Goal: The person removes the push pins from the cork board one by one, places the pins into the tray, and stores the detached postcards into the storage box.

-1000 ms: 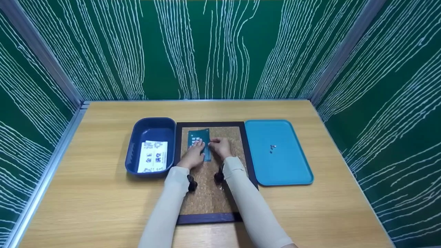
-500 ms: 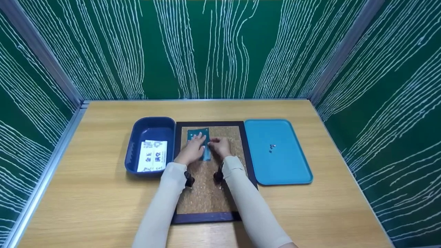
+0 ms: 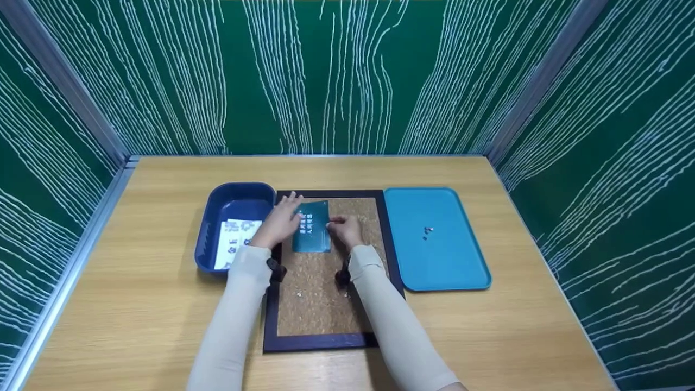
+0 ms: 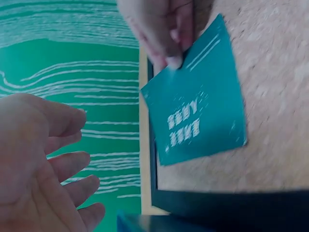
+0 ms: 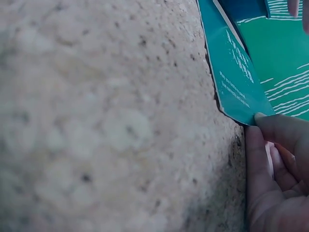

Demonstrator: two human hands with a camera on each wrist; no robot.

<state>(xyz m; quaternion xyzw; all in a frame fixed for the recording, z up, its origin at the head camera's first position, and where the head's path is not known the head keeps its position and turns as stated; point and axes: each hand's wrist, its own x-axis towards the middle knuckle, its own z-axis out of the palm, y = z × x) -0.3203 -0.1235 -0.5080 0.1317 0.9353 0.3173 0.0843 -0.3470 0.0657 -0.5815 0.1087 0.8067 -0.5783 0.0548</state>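
Observation:
A green card point(image 3: 310, 231) with white printed characters lies over the upper part of a dark-framed cork board point(image 3: 326, 304). My right hand point(image 3: 347, 231) pinches the card's right edge between thumb and fingers; the right wrist view shows the thumb on top of the card's corner point(image 5: 236, 72). My left hand point(image 3: 278, 224) is held over the board's left frame, fingers spread and holding nothing. In the left wrist view its fingers point(image 4: 72, 166) are apart from the card.
Left of the board stands a dark blue bin point(image 3: 209, 217) with white printed cards point(image 3: 231, 244) inside, partly covered by my left arm. A light blue tray point(image 3: 445, 260) on the right bears several tiny pieces point(image 3: 428, 232). Green patterned walls point(image 3: 358, 81) enclose the table.
My left hand has come off the card and moved left, uncovering its printed characters. My right hand keeps its pinch on the card's right edge in the same place.

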